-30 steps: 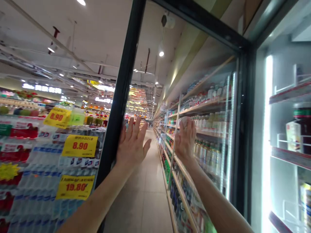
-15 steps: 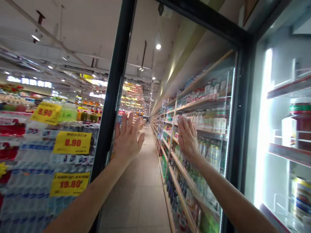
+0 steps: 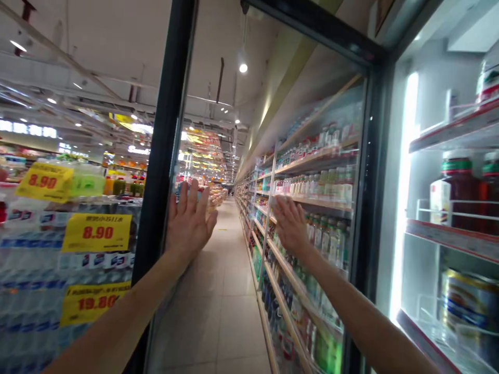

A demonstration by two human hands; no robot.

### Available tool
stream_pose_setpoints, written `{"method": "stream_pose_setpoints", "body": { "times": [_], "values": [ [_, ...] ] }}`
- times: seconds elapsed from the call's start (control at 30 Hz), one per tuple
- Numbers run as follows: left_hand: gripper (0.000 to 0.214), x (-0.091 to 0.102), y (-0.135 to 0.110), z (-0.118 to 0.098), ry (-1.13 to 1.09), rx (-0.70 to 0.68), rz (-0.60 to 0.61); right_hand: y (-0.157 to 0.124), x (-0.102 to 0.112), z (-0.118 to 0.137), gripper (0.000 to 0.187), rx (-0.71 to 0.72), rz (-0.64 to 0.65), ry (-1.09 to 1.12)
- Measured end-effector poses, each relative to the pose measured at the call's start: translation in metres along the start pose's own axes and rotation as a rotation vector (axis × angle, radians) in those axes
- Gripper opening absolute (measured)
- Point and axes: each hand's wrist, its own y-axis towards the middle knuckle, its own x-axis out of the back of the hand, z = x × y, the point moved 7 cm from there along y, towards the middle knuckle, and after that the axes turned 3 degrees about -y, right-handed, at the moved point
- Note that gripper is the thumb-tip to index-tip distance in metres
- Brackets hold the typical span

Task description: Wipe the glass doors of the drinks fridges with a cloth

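A glass cooler door (image 3: 202, 322) with a black frame (image 3: 161, 140) stands swung open before me. My left hand (image 3: 189, 221) is raised with fingers spread, its palm turned to the glass beside the left frame bar. My right hand (image 3: 290, 223) is lifted too, fingers stretched out and close together, in front of the pane. Neither hand holds anything. Whether the palms touch the glass or stay just off it, I cannot tell.
To the right is a lit cooler with bottles of dark red drink (image 3: 462, 187) and cans (image 3: 463, 301) on shelves. Packs of bottled water (image 3: 31, 306) with yellow price signs (image 3: 97, 232) stand left. Through the glass runs a tiled aisle (image 3: 236, 311) beside drink shelves (image 3: 312, 200).
The view has turned slightly right, so the door frame sits further left and more of the cooler's inside shows. Both hands have shifted left in the picture and keep their flat pose.
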Motion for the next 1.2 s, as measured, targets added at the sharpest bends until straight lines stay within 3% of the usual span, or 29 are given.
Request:
{"method": "stream_pose_setpoints", "body": {
  "times": [0.03,0.13,0.2,0.27,0.37,0.43,0.5,0.6,0.67,0.77,0.83,0.87,0.9,0.93,1.0,1.07,1.1,1.2],
  "values": [
    [0.057,-0.001,0.000,0.001,-0.012,0.005,0.002,-0.001,0.004,-0.015,0.052,-0.039,-0.018,-0.023],
    [0.057,-0.006,0.000,0.004,-0.047,0.021,0.023,-0.006,0.023,-0.094,0.055,-0.443,-0.207,-0.048],
    [0.057,-0.009,-0.001,0.006,-0.057,0.038,0.043,-0.009,0.022,-0.114,0.055,-0.572,-0.261,-0.026],
    [0.057,-0.010,0.000,0.008,-0.051,0.047,0.063,-0.009,0.012,-0.087,0.055,-0.474,-0.213,-0.004],
    [0.059,-0.014,0.000,0.009,-0.025,0.047,0.094,-0.010,-0.004,-0.003,0.053,-0.119,-0.048,0.035],
    [0.060,-0.016,0.001,0.010,-0.011,0.047,0.108,-0.006,-0.009,0.031,0.050,0.068,0.069,0.055],
    [0.060,-0.020,0.001,0.011,-0.009,0.051,0.115,0.010,-0.006,0.023,0.049,0.036,0.101,0.047],
    [0.061,-0.026,0.000,0.014,-0.029,0.064,0.123,0.039,0.004,-0.029,0.053,-0.359,-0.026,0.002],
    [0.061,-0.030,0.000,0.017,-0.036,0.071,0.133,0.046,0.003,-0.027,0.055,-0.435,-0.068,-0.003],
    [0.062,-0.033,-0.001,0.021,-0.023,0.068,0.120,0.033,-0.011,0.039,0.056,-0.063,-0.012,0.034],
    [0.062,-0.034,-0.001,0.023,-0.014,0.061,0.104,0.011,-0.023,0.087,0.058,0.356,0.072,0.088],
    [0.061,-0.036,-0.002,0.024,-0.011,0.057,0.099,0.004,-0.026,0.091,0.058,0.413,0.074,0.091],
    [0.061,-0.038,-0.003,0.024,-0.011,0.054,0.096,0.003,-0.028,0.085,0.057,0.404,0.075,0.087],
    [0.060,-0.041,-0.003,0.025,-0.015,0.054,0.090,0.009,-0.028,0.070,0.056,0.306,0.053,0.073],
    [0.059,-0.045,-0.006,0.025,-0.026,0.060,0.073,0.027,-0.023,0.028,0.056,-0.010,-0.021,0.038],
    [0.057,-0.047,-0.008,0.026,-0.027,0.074,0.048,0.039,-0.019,0.009,0.055,-0.178,-0.070,0.025],
    [0.055,-0.048,-0.010,0.026,-0.020,0.078,0.039,0.043,-0.020,0.013,0.055,-0.148,-0.066,0.030],
    [0.053,-0.050,-0.013,0.027,0.005,0.066,0.038,0.051,-0.030,0.053,0.052,0.194,0.022,0.059]
  ]
}}
